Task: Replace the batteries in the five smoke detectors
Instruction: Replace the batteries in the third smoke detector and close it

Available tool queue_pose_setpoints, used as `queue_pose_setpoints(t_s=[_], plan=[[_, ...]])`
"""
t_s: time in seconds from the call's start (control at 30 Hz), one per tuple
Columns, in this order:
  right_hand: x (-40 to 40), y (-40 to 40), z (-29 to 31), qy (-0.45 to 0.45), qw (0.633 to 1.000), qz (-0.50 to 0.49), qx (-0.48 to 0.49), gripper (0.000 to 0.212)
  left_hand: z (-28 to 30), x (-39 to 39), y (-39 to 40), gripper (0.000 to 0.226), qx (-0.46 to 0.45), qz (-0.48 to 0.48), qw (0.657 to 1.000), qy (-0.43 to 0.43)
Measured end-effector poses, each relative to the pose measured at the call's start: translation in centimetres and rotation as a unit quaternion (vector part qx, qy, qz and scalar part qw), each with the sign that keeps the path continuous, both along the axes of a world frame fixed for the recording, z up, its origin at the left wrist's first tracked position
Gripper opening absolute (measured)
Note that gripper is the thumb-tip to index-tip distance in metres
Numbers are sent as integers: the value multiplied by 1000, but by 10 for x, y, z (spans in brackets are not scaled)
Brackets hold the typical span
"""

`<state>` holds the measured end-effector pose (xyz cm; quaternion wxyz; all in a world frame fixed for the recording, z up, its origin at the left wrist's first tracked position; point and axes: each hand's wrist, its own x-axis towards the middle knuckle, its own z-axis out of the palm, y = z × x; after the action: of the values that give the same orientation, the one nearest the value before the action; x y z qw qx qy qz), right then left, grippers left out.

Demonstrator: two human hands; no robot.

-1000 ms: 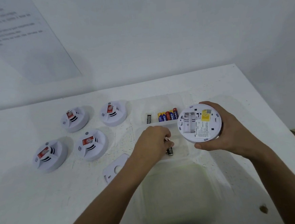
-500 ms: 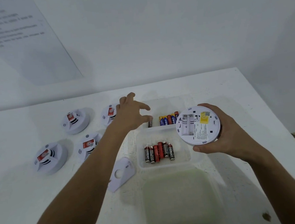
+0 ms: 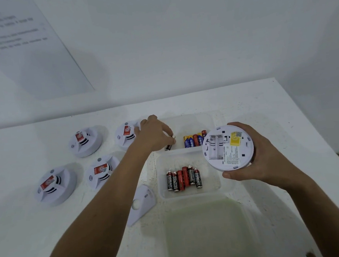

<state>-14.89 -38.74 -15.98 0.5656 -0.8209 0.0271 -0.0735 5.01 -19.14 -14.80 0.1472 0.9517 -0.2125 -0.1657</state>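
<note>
My right hand (image 3: 262,161) holds a white smoke detector (image 3: 228,147) upside down, its battery bay open and empty. My left hand (image 3: 155,134) reaches into the far clear tray (image 3: 188,119), and its fingertips pinch a black battery (image 3: 168,147) by the upper end. Blue and orange batteries (image 3: 194,141) lie in that same tray. The near clear tray (image 3: 163,189) holds several red and black batteries (image 3: 183,179). Several more detectors sit face up on the left of the table, among them one (image 3: 86,142) at the back and one (image 3: 53,186) at the front.
A white detector cover plate (image 3: 143,203) lies left of the near tray. A clear greenish lid (image 3: 209,232) lies in front of the trays. The white table (image 3: 50,229) meets a wall at the back, and its right edge runs close to my right forearm.
My left hand left the near tray, crossed to the far tray and closed its fingers on the black battery. The right hand with the detector stayed almost still.
</note>
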Motion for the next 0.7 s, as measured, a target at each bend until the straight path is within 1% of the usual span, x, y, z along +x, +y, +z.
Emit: queue_pose_setpoints(t_s=[0.17,0.27,0.33,0.43,0.5,0.57,0.63,0.7], plan=[[5,1,4,-6,1000,7,-4,97,16,-8,5,17,-105,37,993,-36],[8,3,7,-16,1000,14,7,97,39,-24,10,11,-205,40,975,-72],[10,6,8,-19,999,21,16,97,57,-42,10,9,-293,39,953,-57],[14,12,10,-24,999,27,22,97,73,-68,9,20,-381,21,924,-3],[15,16,11,-28,999,29,28,99,71,-78,6,20,-415,6,909,28],[16,18,11,-33,998,34,37,99,62,-84,4,15,-433,0,901,30],[16,20,12,-34,998,37,42,99,53,-86,3,14,-442,4,897,26],[14,22,13,-33,998,39,40,98,46,-87,4,14,-435,3,900,18]])
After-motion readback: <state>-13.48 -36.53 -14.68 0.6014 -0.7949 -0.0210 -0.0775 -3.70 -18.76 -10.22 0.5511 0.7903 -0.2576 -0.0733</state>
